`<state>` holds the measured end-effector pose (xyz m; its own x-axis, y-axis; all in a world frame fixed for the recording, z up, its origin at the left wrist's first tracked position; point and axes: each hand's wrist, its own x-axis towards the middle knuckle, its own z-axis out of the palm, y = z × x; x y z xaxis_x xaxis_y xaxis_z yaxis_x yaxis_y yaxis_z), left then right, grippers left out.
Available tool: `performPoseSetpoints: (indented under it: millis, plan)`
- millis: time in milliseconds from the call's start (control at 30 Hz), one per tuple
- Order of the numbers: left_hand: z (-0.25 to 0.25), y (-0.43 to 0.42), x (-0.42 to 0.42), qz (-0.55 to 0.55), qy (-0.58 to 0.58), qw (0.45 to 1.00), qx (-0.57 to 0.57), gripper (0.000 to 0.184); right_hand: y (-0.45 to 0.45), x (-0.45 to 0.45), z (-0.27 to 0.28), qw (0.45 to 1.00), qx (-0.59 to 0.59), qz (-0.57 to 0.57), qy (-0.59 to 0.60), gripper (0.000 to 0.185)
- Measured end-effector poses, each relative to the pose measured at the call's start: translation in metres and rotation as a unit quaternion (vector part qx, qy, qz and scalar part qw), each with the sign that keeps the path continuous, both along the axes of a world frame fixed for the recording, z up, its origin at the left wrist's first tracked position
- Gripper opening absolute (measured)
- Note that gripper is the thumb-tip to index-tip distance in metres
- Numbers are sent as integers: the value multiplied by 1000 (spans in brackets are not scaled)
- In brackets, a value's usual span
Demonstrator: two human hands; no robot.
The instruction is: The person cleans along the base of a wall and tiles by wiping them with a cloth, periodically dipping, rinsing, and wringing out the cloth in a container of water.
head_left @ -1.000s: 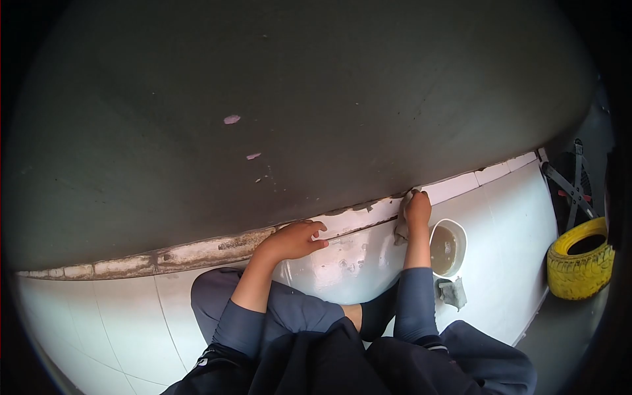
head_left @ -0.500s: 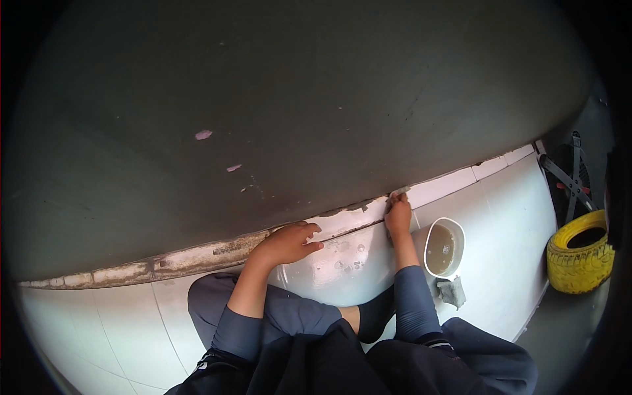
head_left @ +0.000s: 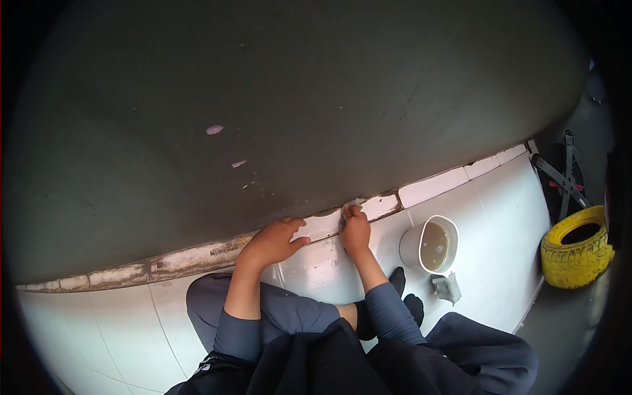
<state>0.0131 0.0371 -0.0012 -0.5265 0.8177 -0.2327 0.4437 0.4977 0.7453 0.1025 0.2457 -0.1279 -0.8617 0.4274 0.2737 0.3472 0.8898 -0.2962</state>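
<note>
The dark wall (head_left: 309,125) closes off the far side, so passage is limited to the pale tile strip (head_left: 434,187) along its foot and the white floor (head_left: 500,230). On the strip, the left hand (head_left: 273,241) and right hand (head_left: 356,232) stand in the way, a small gap between them; rightward of the right hand it lies open. A narrow lane runs between the right forearm and the white tub (head_left: 410,250), with a grey rag (head_left: 446,288) just beside the tub's near side. The feet (head_left: 413,308) and bent leg (head_left: 214,299) block the near middle. Right of the tub, open floor reaches toward the folding stand (head_left: 565,179) and yellow tyre (head_left: 569,263).
</note>
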Motion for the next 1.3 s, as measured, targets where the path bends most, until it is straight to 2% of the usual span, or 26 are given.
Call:
performPoseSetpoints:
  millis: [167,367,433,467,533,567,633,733,833,1133,1300]
  plan:
    - [1,-10,-5,33,-5,999,2,42,-40,-5,4,998,-28,47,2,21]
    - [-8,-24,-9,73,81,994,-26,38,-64,-8,7,994,-37,99,-8,29]
    - [-1,-26,-12,84,41,990,-107,38,-69,-8,7,992,-38,119,-2,30]
    - [-1,-27,-13,86,40,990,-108,38,-71,-8,7,990,-37,135,4,32]
    - [-1,-30,-13,113,54,979,-163,23,-77,-9,5,987,-48,152,4,34]
    - [-1,-31,-14,114,53,978,-165,23,-81,-11,3,984,-58,165,6,35]
    - [-2,-34,-15,123,64,962,-237,18,-96,-12,7,981,-64,183,1,37]
    - [-1,-33,-18,127,58,950,-280,21,-118,-18,9,979,-67,194,-3,38]
    - [1,-34,-17,129,63,951,-274,21,-126,-20,9,980,-68,187,3,38]
    - [9,-31,-14,137,54,953,-266,21,-128,-28,8,961,-97,260,19,37]
    - [6,-27,-14,122,54,956,-261,21,-116,-33,14,938,-124,322,-20,34]
